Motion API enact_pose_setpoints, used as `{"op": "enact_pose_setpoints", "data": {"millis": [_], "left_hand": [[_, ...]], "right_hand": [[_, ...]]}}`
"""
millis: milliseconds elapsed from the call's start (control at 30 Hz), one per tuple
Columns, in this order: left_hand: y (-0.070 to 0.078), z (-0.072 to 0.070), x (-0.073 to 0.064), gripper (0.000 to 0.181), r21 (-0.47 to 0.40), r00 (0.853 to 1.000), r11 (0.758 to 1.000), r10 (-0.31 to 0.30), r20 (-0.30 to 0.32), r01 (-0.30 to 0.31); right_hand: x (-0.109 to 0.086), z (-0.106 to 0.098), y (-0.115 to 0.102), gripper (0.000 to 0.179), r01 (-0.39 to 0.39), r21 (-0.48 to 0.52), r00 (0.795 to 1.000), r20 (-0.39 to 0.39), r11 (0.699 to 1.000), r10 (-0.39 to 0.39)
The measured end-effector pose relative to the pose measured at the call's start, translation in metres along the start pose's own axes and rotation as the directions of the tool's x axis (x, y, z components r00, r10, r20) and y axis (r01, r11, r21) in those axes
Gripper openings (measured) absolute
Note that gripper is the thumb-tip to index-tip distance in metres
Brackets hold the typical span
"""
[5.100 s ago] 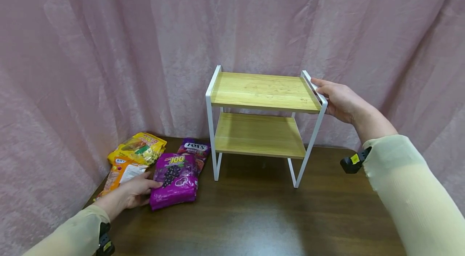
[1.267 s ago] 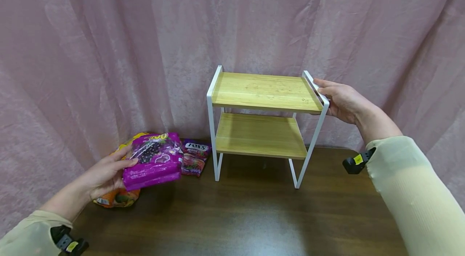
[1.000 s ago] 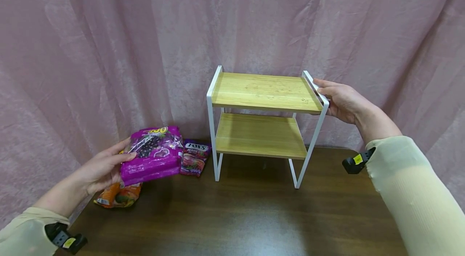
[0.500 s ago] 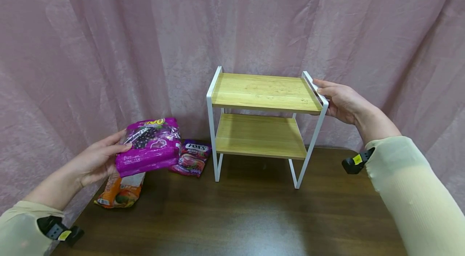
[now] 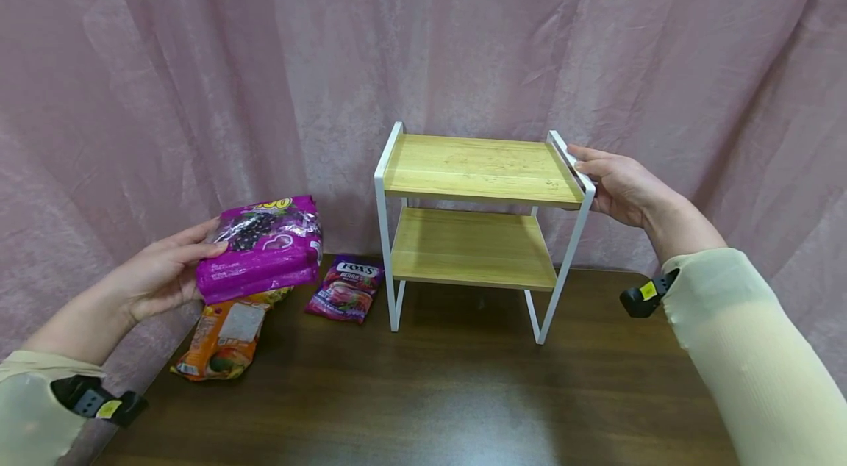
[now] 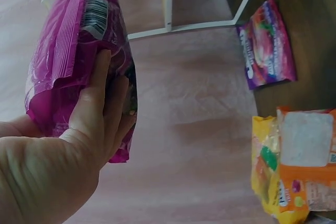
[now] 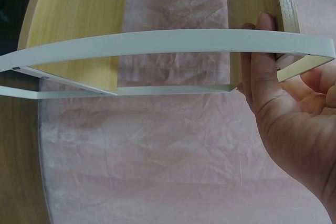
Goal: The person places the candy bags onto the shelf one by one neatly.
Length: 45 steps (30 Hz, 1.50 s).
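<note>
Left fingers (image 6: 96, 90), clamped on purple bag (image 5: 265, 249), have lifted it higher, clear of orange packet (image 5: 221, 341) and wholly hand-borne; right fingers (image 7: 265, 74) grip rack (image 5: 483, 170).

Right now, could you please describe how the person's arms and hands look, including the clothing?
The left hand and right hand wear no gloves. The left sleeve and right sleeve are long and pale cream. A black left wrist device and a black right wrist device each carry a small yellow mark.
</note>
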State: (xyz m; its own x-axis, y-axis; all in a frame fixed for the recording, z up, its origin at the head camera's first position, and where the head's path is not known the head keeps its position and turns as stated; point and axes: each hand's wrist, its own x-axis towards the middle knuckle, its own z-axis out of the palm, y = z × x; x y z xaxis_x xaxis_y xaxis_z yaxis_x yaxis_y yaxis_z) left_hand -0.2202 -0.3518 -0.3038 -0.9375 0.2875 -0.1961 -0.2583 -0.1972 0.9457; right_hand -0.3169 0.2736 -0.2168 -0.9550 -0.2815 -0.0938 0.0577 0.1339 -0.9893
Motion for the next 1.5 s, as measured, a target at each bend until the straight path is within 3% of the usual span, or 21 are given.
{"op": "enact_pose_setpoints", "data": {"millis": [700,933,1500], "left_hand": [[0.055,0.019,0.007,0.087,-0.076,0.999,0.997,0.022,-0.045,-0.026],[0.073,0.030,0.009,0.083,0.002,0.997,1.000,0.031,-0.064,-0.031],[0.102,0.046,0.015,0.078,0.019,0.998,0.999,0.034,-0.054,-0.033]], "right_hand": [[0.000,0.000,0.001,0.062,0.005,-0.001,1.000,-0.008,1.000,-0.005],[0.000,0.001,0.001,0.061,0.005,0.005,1.000,-0.010,1.000,-0.005],[0.003,0.001,0.001,0.062,-0.004,0.011,0.999,-0.034,1.000,0.004]]}}
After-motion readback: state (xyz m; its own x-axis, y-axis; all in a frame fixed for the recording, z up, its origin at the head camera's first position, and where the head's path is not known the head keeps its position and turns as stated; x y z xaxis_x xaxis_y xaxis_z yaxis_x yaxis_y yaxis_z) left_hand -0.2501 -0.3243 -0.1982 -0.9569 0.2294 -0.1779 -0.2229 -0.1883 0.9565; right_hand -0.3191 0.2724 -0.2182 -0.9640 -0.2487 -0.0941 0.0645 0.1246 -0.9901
